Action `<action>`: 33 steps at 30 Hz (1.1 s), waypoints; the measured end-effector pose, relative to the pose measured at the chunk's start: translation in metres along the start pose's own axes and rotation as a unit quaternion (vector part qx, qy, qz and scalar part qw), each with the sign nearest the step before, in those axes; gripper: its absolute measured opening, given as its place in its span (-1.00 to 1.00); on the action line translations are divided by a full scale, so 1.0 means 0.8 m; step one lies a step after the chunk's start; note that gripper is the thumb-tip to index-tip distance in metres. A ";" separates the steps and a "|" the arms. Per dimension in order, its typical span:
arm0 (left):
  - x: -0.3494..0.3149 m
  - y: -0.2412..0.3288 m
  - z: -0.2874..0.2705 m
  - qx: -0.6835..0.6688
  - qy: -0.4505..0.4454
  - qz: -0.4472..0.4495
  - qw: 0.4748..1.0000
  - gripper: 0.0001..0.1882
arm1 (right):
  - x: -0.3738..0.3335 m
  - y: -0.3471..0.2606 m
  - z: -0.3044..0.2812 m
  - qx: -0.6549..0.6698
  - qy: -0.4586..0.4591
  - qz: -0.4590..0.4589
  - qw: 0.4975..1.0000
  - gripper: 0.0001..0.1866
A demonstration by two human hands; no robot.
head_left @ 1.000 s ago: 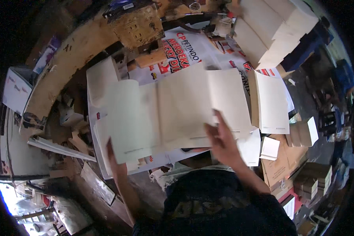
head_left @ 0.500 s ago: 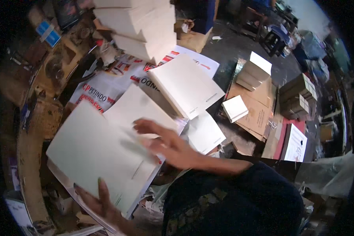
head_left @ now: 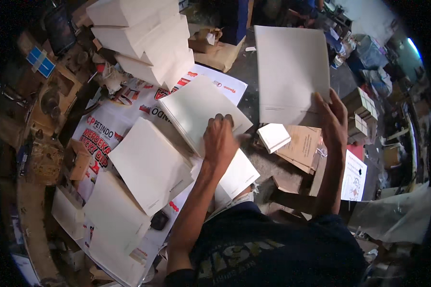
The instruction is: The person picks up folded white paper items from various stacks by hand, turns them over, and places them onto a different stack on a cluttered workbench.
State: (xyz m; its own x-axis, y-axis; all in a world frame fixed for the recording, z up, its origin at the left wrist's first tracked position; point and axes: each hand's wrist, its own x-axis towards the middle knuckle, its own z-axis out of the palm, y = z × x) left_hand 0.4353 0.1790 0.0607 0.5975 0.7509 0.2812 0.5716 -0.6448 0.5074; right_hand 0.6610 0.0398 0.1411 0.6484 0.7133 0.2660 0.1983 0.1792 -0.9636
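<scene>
- While white card sheets [head_left: 148,165] lay fanned over a printed banner [head_left: 100,131] at the left, the sorting looked midway.
- At the centre, the left hand [head_left: 220,138] pressed flat, fingers together, on a stack of sheets [head_left: 201,112].
- To the right, the right hand [head_left: 333,119] pinched one lifted sheet [head_left: 292,71] by its lower edge; setting it down squarely would likely come next.

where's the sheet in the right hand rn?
Head view, upper right: the white sheet is held up by the right hand, above the small white box.
</scene>
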 end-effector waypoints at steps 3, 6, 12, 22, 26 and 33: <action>0.016 -0.033 -0.005 -0.135 -0.087 0.003 0.987 -0.72 | 0.008 0.004 -0.021 -0.030 0.010 0.005 1.000 -0.58; -0.008 -0.030 -0.031 -0.323 0.006 -0.061 0.944 -0.82 | 0.030 0.046 -0.038 -0.004 -0.010 0.040 0.999 -0.55; -0.096 -0.026 -0.137 -0.044 0.088 -0.072 0.993 -0.51 | 0.040 0.114 0.036 0.022 -0.136 0.122 0.983 -0.40; -0.179 -0.089 -0.180 -0.134 -0.017 -0.190 0.972 -0.84 | 0.055 0.106 0.169 -0.108 -0.303 0.244 0.915 -0.46; -0.231 -0.106 -0.217 -0.342 0.193 -0.255 0.884 -0.87 | 0.034 0.131 0.155 -0.071 -0.246 0.128 0.958 -0.33; -0.291 -0.115 -0.279 -0.085 0.013 -0.257 0.962 -0.39 | -0.042 0.060 0.229 0.012 -0.293 0.166 0.942 -0.27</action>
State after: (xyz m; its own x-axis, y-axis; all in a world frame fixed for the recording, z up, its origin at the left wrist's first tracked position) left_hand 0.1182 0.0953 0.1302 0.2442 0.9694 -0.0240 0.6863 -0.1553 0.7105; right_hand 0.5143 0.1483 0.0813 0.1536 0.9829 -0.1020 0.0346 -0.1085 -0.9935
